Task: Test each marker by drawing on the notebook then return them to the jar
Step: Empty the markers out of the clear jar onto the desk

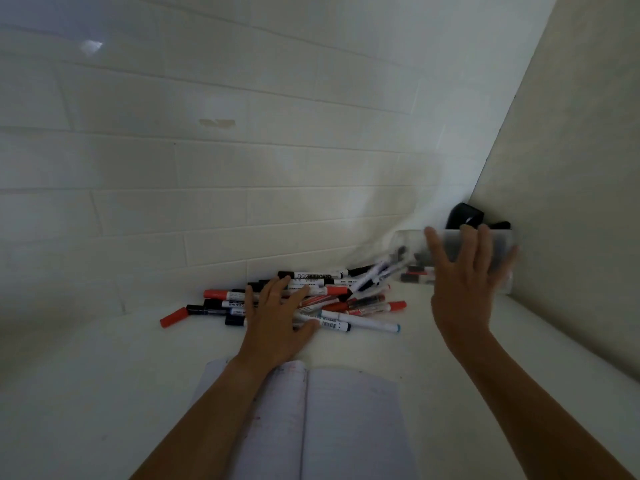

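Several whiteboard markers [311, 299] with red, black and blue caps lie in a loose pile on the white table. My left hand [277, 317] rests flat on the pile with fingers spread. A clear jar [412, 254] lies tipped on its side at the right, its mouth toward the pile, a few markers sliding out of it. My right hand [467, 285] holds the jar, fingers wrapped over its body; the image is blurred here. An open lined notebook [349, 420] lies at the front under my left forearm.
A white tiled wall rises right behind the pile, and a beige side wall closes off the right. A black object [464, 216] sits in the corner behind the jar. One red-capped marker [173, 317] lies apart at the left of the pile.
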`<state>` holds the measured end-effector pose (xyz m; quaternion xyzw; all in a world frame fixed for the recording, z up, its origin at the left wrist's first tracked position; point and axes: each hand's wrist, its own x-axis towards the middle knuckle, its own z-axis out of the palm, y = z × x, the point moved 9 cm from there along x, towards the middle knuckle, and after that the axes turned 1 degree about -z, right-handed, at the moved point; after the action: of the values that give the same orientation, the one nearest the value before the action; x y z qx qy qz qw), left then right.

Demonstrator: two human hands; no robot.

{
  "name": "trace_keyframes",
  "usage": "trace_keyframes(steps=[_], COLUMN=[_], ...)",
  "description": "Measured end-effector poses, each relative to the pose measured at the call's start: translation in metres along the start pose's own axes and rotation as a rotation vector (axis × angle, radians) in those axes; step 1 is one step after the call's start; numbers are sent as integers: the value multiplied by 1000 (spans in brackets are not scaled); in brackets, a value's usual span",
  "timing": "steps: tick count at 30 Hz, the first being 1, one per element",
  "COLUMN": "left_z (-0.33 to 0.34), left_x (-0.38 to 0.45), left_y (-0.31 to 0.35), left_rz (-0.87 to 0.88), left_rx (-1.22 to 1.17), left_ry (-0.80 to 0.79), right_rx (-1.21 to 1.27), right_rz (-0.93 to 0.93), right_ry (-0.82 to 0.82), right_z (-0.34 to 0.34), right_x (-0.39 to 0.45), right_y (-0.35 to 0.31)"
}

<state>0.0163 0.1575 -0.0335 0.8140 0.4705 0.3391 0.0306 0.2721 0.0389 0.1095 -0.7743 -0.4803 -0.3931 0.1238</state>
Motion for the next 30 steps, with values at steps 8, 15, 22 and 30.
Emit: trace_keyframes(steps=[8, 15, 22, 30], left_z=[-3, -9, -2, -31], left_x=[-1, 0, 1, 5], left_y=[-1, -7, -7, 15], left_rz=[-15, -93, -102, 46], left_rx=[-77, -136, -193, -451], left_ry=[23, 105, 27, 181], right_rx=[107, 62, -13, 11], right_rz=[-413, -617, -701, -741], right_ry=[196, 171, 139, 245], right_z=[-24, -40, -48, -59], right_x=[-9, 4, 15, 12], right_y=[-105, -155, -161, -168])
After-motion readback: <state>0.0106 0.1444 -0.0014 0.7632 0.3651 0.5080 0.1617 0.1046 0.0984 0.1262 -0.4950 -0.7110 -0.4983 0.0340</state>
